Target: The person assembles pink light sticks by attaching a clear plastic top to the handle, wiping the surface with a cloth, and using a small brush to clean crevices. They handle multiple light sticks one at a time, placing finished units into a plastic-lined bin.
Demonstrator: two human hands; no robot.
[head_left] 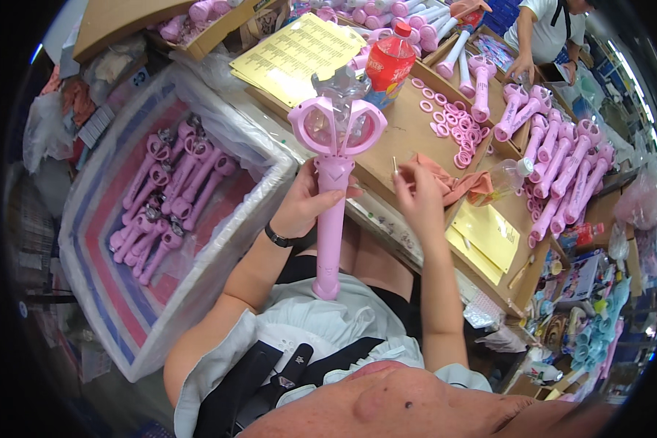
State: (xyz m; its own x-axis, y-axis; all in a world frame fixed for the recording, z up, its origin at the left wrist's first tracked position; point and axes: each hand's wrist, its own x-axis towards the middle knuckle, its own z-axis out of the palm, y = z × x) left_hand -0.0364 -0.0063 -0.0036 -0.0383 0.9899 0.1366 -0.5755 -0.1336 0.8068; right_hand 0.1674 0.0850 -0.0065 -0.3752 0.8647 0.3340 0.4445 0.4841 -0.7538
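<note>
Upright in front of me stands a pink light stick [332, 219] with a looped head and a see-through crown-shaped top. My left hand [315, 196] is wrapped round its upper handle. Above the table's near edge, my right hand [418, 191] pinches a short thin stick [395, 165], too small to name surely. An orange cloth [452, 182] lies just beyond the right hand. Farther along the cardboard-covered table [398, 135] are several loose pink rings [456, 131]. A red-labelled drink bottle [391, 64] stands behind the light stick's head.
On my left, a large plastic-lined box [266, 171] holds several pink light sticks [171, 190]. More light sticks [573, 164] are piled at the right. Yellow sheets [299, 55] and a tilted plastic bottle [505, 179] rest on the table. A co-worker [544, 33] is at the far right.
</note>
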